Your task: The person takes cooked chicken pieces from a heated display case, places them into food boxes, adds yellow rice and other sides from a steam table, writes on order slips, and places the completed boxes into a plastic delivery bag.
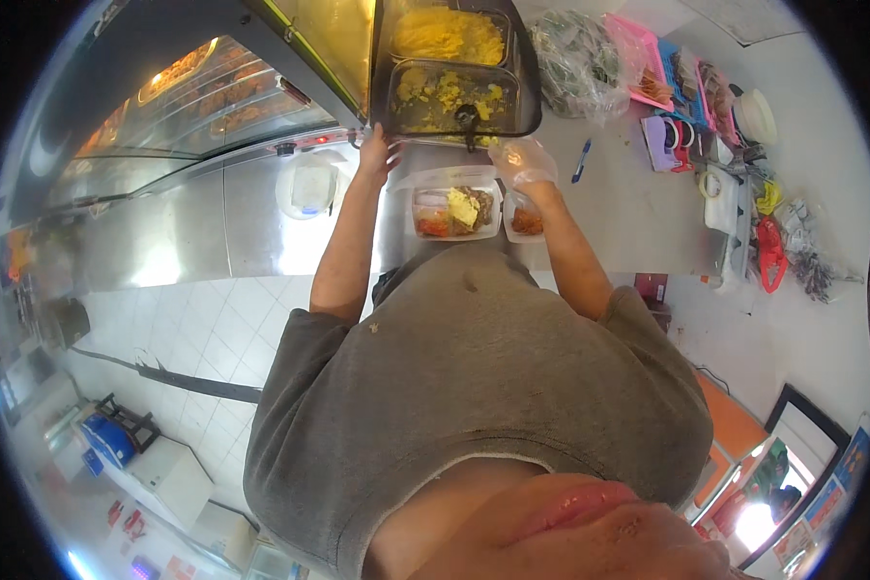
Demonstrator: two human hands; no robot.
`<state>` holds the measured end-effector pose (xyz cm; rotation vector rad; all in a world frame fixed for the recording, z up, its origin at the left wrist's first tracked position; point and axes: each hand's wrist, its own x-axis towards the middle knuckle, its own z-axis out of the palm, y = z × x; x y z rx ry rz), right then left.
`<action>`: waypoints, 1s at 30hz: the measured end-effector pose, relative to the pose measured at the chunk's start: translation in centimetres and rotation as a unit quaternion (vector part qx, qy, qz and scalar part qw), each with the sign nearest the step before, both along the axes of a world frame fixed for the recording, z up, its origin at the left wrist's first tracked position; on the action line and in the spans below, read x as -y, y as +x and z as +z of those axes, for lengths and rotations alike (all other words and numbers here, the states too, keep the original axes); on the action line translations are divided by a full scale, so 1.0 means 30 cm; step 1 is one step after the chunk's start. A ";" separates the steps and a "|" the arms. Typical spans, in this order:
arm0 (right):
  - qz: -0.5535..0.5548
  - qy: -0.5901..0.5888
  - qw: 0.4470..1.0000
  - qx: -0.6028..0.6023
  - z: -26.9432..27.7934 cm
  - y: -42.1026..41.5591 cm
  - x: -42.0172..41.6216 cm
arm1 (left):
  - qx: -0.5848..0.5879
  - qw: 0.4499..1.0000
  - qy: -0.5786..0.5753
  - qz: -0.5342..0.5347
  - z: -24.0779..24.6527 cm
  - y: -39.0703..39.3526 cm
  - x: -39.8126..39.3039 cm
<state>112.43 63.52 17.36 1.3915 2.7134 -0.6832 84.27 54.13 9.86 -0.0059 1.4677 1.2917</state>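
Note:
My left hand [378, 154] is at the lower corner of the food warmer's door frame [333, 87], fingers partly spread; whether it grips the frame is unclear. My right hand [525, 163] wears a clear plastic glove. It is beside the front edge of a tray of yellow food pieces [453, 94], with yellow bits near its fingertips; its grip is hidden. Between my forearms lies an open white takeaway box [455, 206] holding yellow food [464, 209], brown food and reddish food. A second white box [525, 217] with reddish-brown food sits partly under my right wrist.
Behind the nearer tray is a fuller yellow-food tray [449, 36]. The lit warmer [210, 94] stands left. A white round container [308, 185] and a blue pen [581, 161] lie on the steel counter [254, 239]. Plastic bags [580, 65] and coloured baskets [645, 61] are at right.

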 end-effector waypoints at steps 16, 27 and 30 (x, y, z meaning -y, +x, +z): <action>-0.400 -0.140 0.876 -0.231 -0.627 0.669 -0.083 | -0.016 0.993 -0.018 -0.117 -0.143 -0.011 0.057; -0.302 0.028 0.785 -0.540 0.142 -0.221 0.289 | -0.167 0.856 0.306 -0.382 0.310 0.339 0.398; -0.157 0.064 0.805 -0.569 0.276 -0.464 0.386 | 0.021 0.921 0.338 -0.190 0.367 0.242 0.385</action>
